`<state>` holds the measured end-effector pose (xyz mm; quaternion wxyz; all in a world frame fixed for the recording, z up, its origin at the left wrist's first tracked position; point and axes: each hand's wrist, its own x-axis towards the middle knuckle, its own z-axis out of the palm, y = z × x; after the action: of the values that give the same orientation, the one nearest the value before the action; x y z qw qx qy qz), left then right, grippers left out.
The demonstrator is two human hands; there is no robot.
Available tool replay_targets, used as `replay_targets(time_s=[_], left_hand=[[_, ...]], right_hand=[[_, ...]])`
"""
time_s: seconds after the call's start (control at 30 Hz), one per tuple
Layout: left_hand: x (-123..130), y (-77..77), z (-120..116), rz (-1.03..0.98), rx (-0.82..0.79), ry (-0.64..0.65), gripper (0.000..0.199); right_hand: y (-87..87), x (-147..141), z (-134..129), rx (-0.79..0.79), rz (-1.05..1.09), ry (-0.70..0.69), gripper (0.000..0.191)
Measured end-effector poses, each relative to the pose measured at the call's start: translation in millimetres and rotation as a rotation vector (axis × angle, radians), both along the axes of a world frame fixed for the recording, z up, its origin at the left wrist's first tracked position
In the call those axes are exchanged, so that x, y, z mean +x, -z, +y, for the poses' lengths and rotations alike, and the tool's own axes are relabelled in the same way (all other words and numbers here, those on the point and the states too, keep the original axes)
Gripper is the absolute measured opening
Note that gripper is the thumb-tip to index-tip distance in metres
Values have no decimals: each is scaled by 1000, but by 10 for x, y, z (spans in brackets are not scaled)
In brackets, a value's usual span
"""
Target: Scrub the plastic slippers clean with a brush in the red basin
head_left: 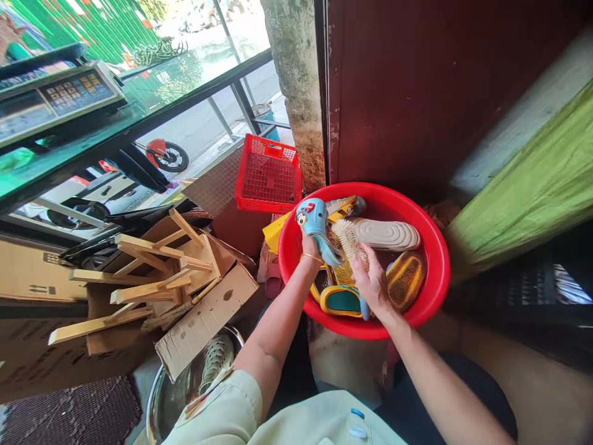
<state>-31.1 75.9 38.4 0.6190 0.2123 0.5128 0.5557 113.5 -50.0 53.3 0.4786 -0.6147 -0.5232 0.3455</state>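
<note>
Over the left part of a red basin (440, 266), my left hand (311, 247) is closed on a light blue clog (315, 216) with small figures on it. My right hand (372, 281) grips a pale bristled brush (347, 238), its bristles close beside the clog. Below and around the hands, the basin holds a beige sole-up shoe (388, 235), a yellow-brown sole (406, 281), a yellow shoe with a green inside (341, 301) and a grey-and-yellow shoe (347, 205) at the back.
A red crate (271, 176) stands behind the basin. Wooden stools (180, 266) and cardboard (208, 315) are piled at the left, above a metal bowl (151, 402) with a shoe. Green cloth (532, 185) hangs right. A scale (60, 102) sits on the glass counter.
</note>
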Motion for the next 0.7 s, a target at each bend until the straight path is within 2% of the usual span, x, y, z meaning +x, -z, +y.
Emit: replay_targets(time_s=[0.07,0.17,0.23,0.4,0.57,0.7], left_hand=[[6,-38,6,-253,-9,-16,82],[-16,-147,-33,-433,73,4,76],[-44,-231,-91,-472,67,56,80],[-102,-423,-250,-578,-5,373,101],[-113,-565,-352,-485,37,449,105],[-105,-598,-406,-471,-45,528,106]], right_hand=[[59,-31,-16,82,-32,8,62],[145,-14,-8,134,-14,27,62],[169,16,12,104,43,53,65],[30,89,63,-15,259,145,74],[-216,237,97,140,442,271,64],[-293,394,194,241,467,418,54]])
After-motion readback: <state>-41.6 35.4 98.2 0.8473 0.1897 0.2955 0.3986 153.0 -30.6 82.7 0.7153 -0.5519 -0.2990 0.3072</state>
